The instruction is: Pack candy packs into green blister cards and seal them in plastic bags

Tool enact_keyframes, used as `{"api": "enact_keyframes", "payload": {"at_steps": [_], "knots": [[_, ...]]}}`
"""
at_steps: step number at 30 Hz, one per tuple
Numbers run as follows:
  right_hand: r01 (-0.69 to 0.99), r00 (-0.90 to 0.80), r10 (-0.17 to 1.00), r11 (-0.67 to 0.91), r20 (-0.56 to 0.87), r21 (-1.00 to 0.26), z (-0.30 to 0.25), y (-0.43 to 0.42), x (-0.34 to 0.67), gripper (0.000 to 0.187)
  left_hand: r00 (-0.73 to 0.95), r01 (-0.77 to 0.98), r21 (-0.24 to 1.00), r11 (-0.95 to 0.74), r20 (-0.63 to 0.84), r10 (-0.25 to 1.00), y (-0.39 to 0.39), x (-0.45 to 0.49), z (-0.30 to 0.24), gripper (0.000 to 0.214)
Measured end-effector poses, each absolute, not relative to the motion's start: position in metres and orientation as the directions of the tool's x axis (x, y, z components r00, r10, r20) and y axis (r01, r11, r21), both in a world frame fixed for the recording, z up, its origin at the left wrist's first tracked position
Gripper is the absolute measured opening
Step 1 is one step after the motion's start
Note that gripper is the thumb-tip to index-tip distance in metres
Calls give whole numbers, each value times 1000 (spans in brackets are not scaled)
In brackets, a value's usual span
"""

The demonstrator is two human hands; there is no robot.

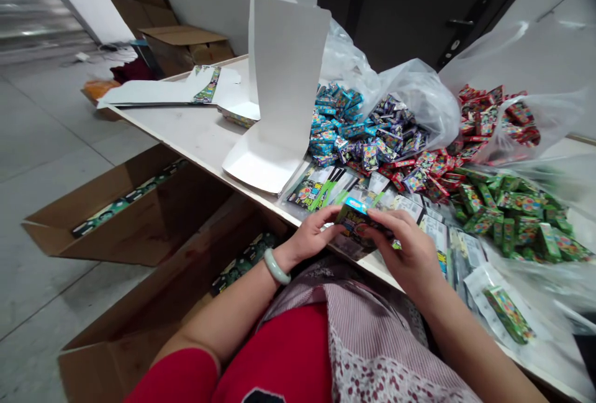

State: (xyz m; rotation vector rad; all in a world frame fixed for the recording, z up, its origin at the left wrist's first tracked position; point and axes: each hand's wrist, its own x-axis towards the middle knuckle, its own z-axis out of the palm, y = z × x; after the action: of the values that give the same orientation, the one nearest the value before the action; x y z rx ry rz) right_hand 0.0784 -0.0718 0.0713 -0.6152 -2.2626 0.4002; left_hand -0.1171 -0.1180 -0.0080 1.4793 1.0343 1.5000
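My left hand (313, 233) and my right hand (406, 251) meet at the near edge of the table (195, 133), both closed around a small stack of colourful little boxes (354, 218) with a blue one on top. A pale green bangle sits on my left wrist. Just beyond my hands lie clear packets with printed cards (321, 189). Behind them are heaps of small boxes: blue ones (333, 120), purple ones (391, 133), red ones (431, 173) and green ones (512, 213).
A folded white card tray (279, 92) stands upright mid-table. Clear plastic bags (512, 117) hold more red boxes at the right. Open cardboard cartons (125, 210) with packed goods sit on the floor to my left. More flat cardboard (181, 40) lies beyond the table.
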Motion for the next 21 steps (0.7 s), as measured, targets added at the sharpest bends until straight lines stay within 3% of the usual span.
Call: {"api": "enact_keyframes", "payload": {"at_steps": [5,10,16,21], "knots": [[341,-562,588,805,581,-485,65,-66,77,30,-41,4,932,-363,363,931,-113,-113,-7,37],[302,-544,550,833,634,-463,69,-65,75,29,-59,-5,923,-384,383,922,-114,-115,-2,38],[230,-350,470,882,811,-412,94,-83,84,45,-449,-113,891,-440,349,823,-126,-147,1,34],[230,-530,522,847,668,-479,69,-72,73,36,-482,-68,908,-413,333,810,-129,-157,0,34]]}}
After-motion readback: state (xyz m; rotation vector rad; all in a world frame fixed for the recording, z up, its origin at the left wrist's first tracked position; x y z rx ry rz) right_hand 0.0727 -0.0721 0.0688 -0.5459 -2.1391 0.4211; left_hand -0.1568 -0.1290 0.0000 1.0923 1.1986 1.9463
